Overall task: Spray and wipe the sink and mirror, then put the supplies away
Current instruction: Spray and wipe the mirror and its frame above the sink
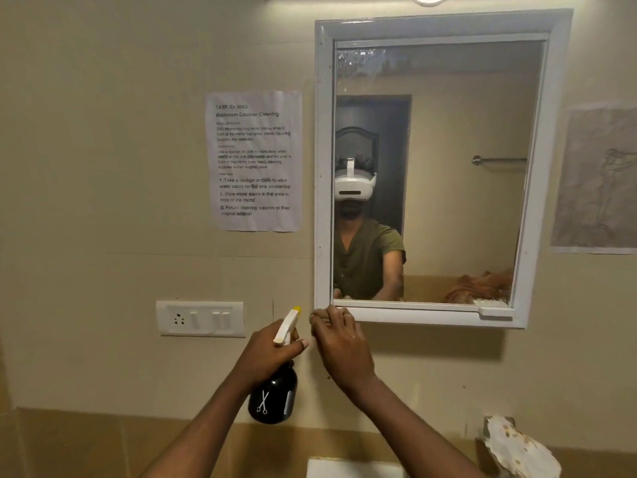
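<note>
The mirror (448,201) hangs on the wall in a white frame (324,167), with smears near the top left of the glass. My left hand (265,353) grips the neck of a black spray bottle (274,396), whose white and yellow nozzle points up toward the frame's lower left corner. My right hand (339,343) presses curled fingers against that corner; a small tan cloth (315,318) peeks out under the fingertips, mostly hidden. A white strip of the sink (355,469) shows at the bottom edge.
A switch and socket panel (200,318) sits left of the bottle, and a printed task sheet (255,160) is taped above it. A sketch on paper (599,181) hangs at right. A crumpled, stained white object (520,450) lies on the tan counter ledge (103,443).
</note>
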